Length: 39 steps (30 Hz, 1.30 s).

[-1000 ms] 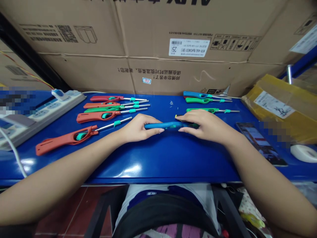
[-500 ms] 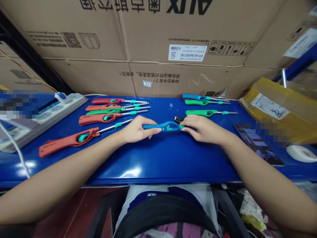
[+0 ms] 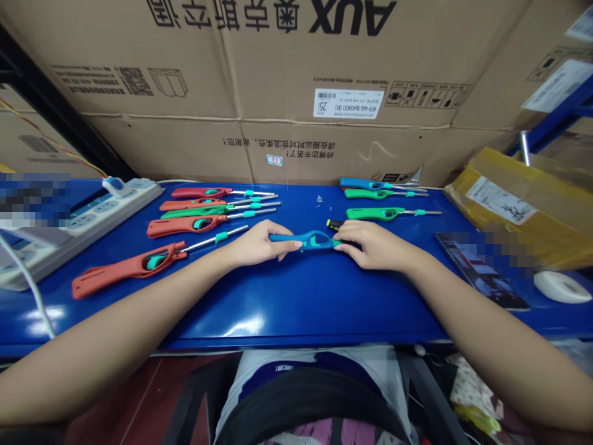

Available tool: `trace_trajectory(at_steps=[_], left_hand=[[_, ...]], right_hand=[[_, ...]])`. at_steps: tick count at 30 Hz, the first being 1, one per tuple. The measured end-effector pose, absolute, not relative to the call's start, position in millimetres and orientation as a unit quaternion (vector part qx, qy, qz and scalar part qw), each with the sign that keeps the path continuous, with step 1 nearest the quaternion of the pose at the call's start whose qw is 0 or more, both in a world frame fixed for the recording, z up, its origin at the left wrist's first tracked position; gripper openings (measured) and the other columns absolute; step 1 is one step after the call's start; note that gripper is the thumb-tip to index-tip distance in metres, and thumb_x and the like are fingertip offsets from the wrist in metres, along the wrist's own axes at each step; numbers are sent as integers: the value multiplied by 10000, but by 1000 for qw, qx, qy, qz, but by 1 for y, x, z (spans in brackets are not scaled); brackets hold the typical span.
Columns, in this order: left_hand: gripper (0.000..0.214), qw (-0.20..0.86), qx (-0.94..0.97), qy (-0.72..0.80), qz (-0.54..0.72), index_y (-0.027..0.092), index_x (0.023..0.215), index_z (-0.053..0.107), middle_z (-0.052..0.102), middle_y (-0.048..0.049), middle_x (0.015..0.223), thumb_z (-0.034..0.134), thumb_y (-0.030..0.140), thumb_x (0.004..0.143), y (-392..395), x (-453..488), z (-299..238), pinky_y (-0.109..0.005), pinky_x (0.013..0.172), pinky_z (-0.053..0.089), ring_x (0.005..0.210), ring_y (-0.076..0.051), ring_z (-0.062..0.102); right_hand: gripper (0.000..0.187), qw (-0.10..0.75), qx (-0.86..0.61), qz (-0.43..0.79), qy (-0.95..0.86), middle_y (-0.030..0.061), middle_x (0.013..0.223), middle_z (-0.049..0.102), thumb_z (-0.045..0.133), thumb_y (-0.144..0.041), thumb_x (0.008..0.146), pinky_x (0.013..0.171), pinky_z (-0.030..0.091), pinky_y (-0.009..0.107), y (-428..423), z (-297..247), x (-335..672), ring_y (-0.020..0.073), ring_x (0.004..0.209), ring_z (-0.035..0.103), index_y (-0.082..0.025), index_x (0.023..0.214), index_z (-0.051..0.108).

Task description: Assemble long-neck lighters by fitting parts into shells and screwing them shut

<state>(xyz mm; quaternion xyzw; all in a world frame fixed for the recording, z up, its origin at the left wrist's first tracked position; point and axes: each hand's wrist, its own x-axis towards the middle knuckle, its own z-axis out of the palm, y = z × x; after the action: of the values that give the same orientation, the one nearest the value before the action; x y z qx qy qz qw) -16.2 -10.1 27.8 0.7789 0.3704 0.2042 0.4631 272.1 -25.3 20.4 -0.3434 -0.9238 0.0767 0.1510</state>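
Note:
A blue long-nosed lighter [image 3: 321,240] with a teal trigger lies crosswise between my two hands, above the blue tabletop. My left hand [image 3: 260,242] is closed around its handle end. The fingers of my right hand [image 3: 369,245] pinch its front end at a small green piece; the metal tube is hidden behind them. Just beyond my right fingers lies a black and yellow object [image 3: 334,224], partly covered. To the left are several red lighters and a green one, the nearest being a red lighter [image 3: 132,267]. Beyond my right hand rests a green lighter [image 3: 375,214].
A large cardboard box [image 3: 278,74] stands along the back. A white power strip [image 3: 88,216] with cables runs along the left. On the right are a yellow-taped parcel [image 3: 532,210], a phone [image 3: 482,272] and a white mouse [image 3: 562,287]. A blue lighter [image 3: 364,183] lies at the back right.
My right hand has shifted slightly left along the blue lighter's front end. Both hands still hold it. The view has tilted a little.

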Motion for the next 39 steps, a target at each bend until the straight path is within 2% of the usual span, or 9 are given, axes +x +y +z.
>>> trace_trajectory(at_steps=[6, 12, 16, 19, 24, 26, 30, 34, 39], left_hand=[[540, 374, 835, 360, 186, 151, 640, 631, 622, -5, 593, 566, 573, 970, -9, -18, 25, -228, 615, 431, 574, -114, 543], [542, 320, 861, 350, 183, 172, 683, 541, 619, 11, 629, 398, 542, 1053, -13, -14, 20, -228, 639, 439, 601, -123, 568], [466, 259, 882, 344, 190, 182, 754, 562, 607, 25, 652, 410, 499, 1060, -16, -13, 21, -233, 633, 429, 611, -128, 568], [426, 230, 889, 340, 200, 176, 827, 655, 663, 14, 720, 464, 489, 1045, -17, -12, 22, -228, 626, 422, 630, -125, 579], [360, 217, 897, 312, 226, 182, 944, 740, 759, -29, 879, 524, 454, 1037, -16, -10, 20, -232, 695, 487, 763, -153, 679], [346, 221, 895, 304, 240, 183, 960, 756, 774, -48, 920, 541, 444, 1032, -16, -9, 18, -235, 694, 515, 776, -161, 699], [363, 283, 859, 343, 254, 155, 1033, 744, 773, -71, 970, 546, 460, 1026, -17, -9, 14, -216, 513, 505, 503, -95, 619], [394, 341, 832, 354, 258, 120, 1029, 728, 731, -65, 887, 547, 470, 1020, -16, -9, 11, -196, 423, 480, 431, -77, 590], [279, 294, 857, 311, 288, 151, 1038, 762, 721, -62, 955, 633, 393, 985, -15, -10, 11, -186, 524, 526, 572, -82, 636]], right_hand=[[190, 129, -368, 84, -917, 101, 917, 694, 571, -284, 985, 751, 482, 348, -29, 24, 268, 229, 842, 623, -149, 958, 701], [299, 158, -385, 95, -905, 57, 854, 688, 587, -435, 998, 710, 457, 319, -32, 33, 268, 196, 783, 616, -181, 908, 716], [259, 251, -437, 60, -861, 81, 1073, 694, 513, -344, 1034, 795, 503, 335, -29, 28, 263, 213, 951, 663, -205, 1091, 724], [351, 252, -502, 48, -826, 106, 1229, 665, 709, -403, 916, 833, 536, 373, -22, 19, 263, 255, 1027, 679, -218, 1214, 703], [188, 261, -520, 72, -810, 63, 1056, 709, 797, -294, 837, 834, 547, 362, -10, 7, 269, 225, 917, 698, -215, 1006, 775], [156, 291, -522, 62, -799, 60, 1029, 717, 766, -273, 855, 814, 539, 355, -9, 7, 269, 220, 905, 686, -209, 998, 757], [196, 395, -544, 15, -740, 98, 1046, 688, 641, -350, 941, 724, 509, 358, -12, 16, 268, 196, 786, 623, -176, 1028, 663], [223, 539, -530, 3, -655, 4, 785, 622, 645, -413, 930, 593, 467, 329, -18, 27, 268, 131, 537, 483, -218, 1009, 575], [314, 601, -473, 96, -637, 25, 940, 685, 659, -474, 911, 617, 547, 325, -15, 25, 268, 170, 674, 680, -260, 1050, 477]])
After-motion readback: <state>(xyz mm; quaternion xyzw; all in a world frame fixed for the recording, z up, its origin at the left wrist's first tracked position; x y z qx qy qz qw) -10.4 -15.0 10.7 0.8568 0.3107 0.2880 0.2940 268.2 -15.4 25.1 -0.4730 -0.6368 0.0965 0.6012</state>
